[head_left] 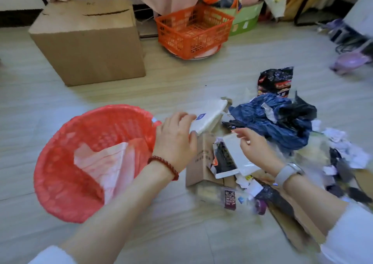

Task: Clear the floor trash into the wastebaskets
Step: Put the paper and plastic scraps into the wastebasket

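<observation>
A red wastebasket (60,187) lined with a red bag stands on the floor at lower left, with a pale pink bag inside. My left hand (175,140) is just right of its rim and grips a flat white box (210,114) with a small blue label. My right hand (254,148) hovers over the trash pile with fingers apart, touching the edge of a white packet (238,158). The pile holds a dark blue plastic bag (268,120), a black and red wrapper (276,80), a brown carton (199,162) and a soda cracker pack (230,200).
A large cardboard box (88,41) stands at back left. An orange plastic crate (193,29) sits beside it, with a green box (246,19) behind. Purple slippers (349,62) lie at far right. Flattened cardboard (292,223) lies under my right forearm.
</observation>
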{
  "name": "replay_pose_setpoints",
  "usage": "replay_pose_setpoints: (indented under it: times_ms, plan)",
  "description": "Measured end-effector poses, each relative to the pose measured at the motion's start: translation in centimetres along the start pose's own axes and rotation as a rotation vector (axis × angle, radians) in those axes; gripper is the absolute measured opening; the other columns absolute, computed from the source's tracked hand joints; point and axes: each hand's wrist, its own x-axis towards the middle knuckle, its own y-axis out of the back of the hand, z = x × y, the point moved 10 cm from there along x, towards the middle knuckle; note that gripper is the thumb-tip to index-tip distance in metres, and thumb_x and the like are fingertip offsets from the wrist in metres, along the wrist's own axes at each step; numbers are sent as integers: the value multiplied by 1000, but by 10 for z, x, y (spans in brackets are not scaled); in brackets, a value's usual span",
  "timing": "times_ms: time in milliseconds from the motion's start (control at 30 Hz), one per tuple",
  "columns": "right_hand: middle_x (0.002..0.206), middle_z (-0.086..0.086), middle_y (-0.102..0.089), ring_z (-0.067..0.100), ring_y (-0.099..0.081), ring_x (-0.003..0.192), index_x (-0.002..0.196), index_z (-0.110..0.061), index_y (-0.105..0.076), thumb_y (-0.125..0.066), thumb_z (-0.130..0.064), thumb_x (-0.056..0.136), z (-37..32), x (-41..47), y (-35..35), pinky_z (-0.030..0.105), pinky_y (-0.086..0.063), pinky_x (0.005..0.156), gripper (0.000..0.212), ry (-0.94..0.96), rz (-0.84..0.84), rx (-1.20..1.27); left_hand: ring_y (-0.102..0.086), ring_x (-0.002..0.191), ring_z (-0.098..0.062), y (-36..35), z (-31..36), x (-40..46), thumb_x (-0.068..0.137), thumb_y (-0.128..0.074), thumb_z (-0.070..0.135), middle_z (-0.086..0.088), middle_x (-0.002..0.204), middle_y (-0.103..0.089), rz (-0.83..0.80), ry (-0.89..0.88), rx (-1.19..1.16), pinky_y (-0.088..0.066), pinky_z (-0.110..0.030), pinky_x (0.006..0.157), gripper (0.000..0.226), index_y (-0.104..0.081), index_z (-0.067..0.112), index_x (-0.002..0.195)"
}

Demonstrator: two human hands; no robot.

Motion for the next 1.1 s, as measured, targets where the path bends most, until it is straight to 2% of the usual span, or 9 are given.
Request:
replay_pose_setpoints:
  times_ms: [167,367,500,633,733,833,900,1000,1100]
  plan:
    - [149,10,-28,25,-24,139,143,-14,-25,-50,-16,88,135,-30,-30,35,-26,110,61,-167,-234,-324,-28,130,-25,-146,45,-28,87,-47,27,-3,143,-32,-446,-142,182,-29,-41,99,49,-35,24,134]
    - [156,6,17,30,17,143,144,-36,13,-57,-32,87,169,-20,-59,57,-1,113,90,5,-274,-655,11,142,-31,-260,13,-61,90,-49,21,0,156,4,-867,-224,592,-10,-49,113,67,-10,28,144]
    - [155,10,-5,32,-9,142,146,-31,6,-57,-31,86,177,-7,-74,53,-16,111,87,70,-296,-686,-26,133,-20,-277,17,-54,91,-39,4,-6,144,-34,-840,-260,601,-29,-36,104,44,-40,15,134]
    - [136,10,-43,29,-40,124,136,-18,-33,-45,-22,92,186,-1,-74,42,-38,95,46,94,-322,-601,-50,108,-24,-276,26,-43,91,-43,13,-4,114,-61,-865,-216,535,-40,-35,90,23,-59,15,108]
    - [94,11,-64,31,-59,91,99,-13,-56,-40,-18,94,179,5,-50,32,-40,67,18,31,-218,-124,-56,100,-27,-255,30,-20,92,-41,14,-5,105,-63,-762,-11,271,-42,-33,78,21,-56,14,107]
    - [63,-3,-46,14,-46,58,68,-26,-41,-38,-15,97,183,15,-18,14,-31,50,31,-126,-92,302,-54,90,-31,-240,27,4,95,-36,13,-6,91,-51,-700,129,149,-34,-31,67,14,-48,15,100]
    - [68,-11,-43,5,-41,60,72,-31,-40,-36,-12,98,182,19,3,10,-31,54,32,-174,13,439,-49,83,-24,-233,29,15,95,-40,26,0,89,-45,-687,175,65,-31,-28,66,7,-45,24,91]
    - [103,-3,-53,12,-49,95,116,-9,-53,-34,-12,98,174,22,22,20,-36,79,27,-196,85,563,-46,82,-13,-222,36,29,83,-61,38,10,86,-44,-663,120,98,-31,-23,68,22,-50,26,98]
    - [92,-8,-55,17,-51,91,112,-9,-52,-35,-11,97,166,21,43,21,-37,66,23,-182,168,604,-46,67,-22,-188,59,59,84,-60,15,10,72,-39,-491,-5,119,-24,-24,55,10,-54,14,76]
